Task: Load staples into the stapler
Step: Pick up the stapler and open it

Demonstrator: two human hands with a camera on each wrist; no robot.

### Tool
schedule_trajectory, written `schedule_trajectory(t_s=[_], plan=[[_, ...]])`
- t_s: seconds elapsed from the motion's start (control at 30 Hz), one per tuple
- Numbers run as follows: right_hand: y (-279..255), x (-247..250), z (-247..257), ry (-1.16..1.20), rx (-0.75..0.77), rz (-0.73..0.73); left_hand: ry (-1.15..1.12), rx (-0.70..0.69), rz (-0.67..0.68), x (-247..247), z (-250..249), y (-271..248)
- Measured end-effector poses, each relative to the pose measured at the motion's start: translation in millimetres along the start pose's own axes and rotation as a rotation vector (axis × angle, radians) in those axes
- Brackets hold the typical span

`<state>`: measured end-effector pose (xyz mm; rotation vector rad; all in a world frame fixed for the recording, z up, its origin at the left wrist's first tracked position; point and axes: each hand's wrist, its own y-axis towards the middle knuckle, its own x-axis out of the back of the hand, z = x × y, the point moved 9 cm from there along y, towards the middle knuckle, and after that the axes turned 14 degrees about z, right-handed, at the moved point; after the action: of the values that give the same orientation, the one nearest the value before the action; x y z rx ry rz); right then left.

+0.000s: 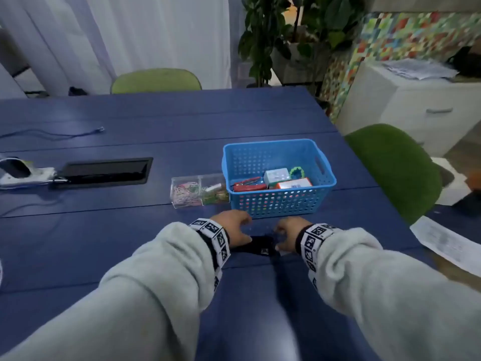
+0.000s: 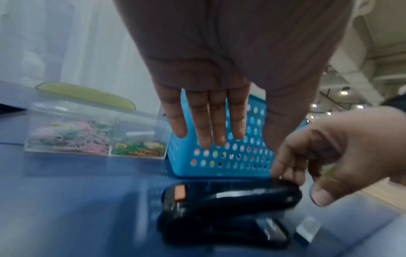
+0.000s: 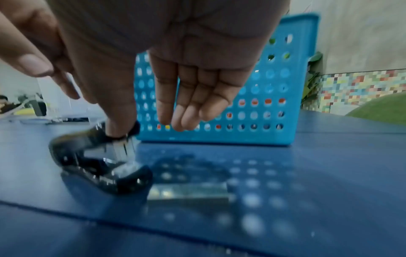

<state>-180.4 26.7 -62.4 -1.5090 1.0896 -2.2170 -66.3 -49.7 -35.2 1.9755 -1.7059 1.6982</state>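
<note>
A black stapler point(image 1: 260, 247) with an orange button lies on the blue table point(image 1: 130, 243) between my hands. In the left wrist view the stapler point(image 2: 230, 200) is blurred. My right hand point(image 2: 329, 156) holds the front end of its top arm with thumb and curled fingertips. In the right wrist view the stapler point(image 3: 92, 156) has its top arm raised off the base, and my right hand point(image 3: 175, 69) has its thumb on that arm. A silver strip of staples point(image 3: 189, 191) lies on the table just past the stapler's front. My left hand point(image 2: 208, 121) hovers above with straight fingers, holding nothing.
A blue perforated basket point(image 1: 278, 204) with a red stapler and small boxes stands just beyond my hands. A clear box of coloured clips point(image 1: 197, 190) sits to its left. A paper sheet point(image 1: 447, 243) lies at the right edge. A cable hatch point(image 1: 104, 170) is at the left.
</note>
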Motion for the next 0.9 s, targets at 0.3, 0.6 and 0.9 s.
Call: schedule_trajectory(t_s=[0.3,0.6,0.9], plan=[[35.9,-29.2,11.3,-0.081,-0.007,0.127,0.119,-0.016,0.125,-33.2,-6.3,36.6],[52.6,-35.5,9.1,-0.045,-0.006,0.142,0.091,-0.033,0.142,-33.8,-5.9,36.8],[52.3,-32.1,6.8,-0.042,0.017,0.124,-0.282,-0.068,-0.105,0.1,37.1,0.3]])
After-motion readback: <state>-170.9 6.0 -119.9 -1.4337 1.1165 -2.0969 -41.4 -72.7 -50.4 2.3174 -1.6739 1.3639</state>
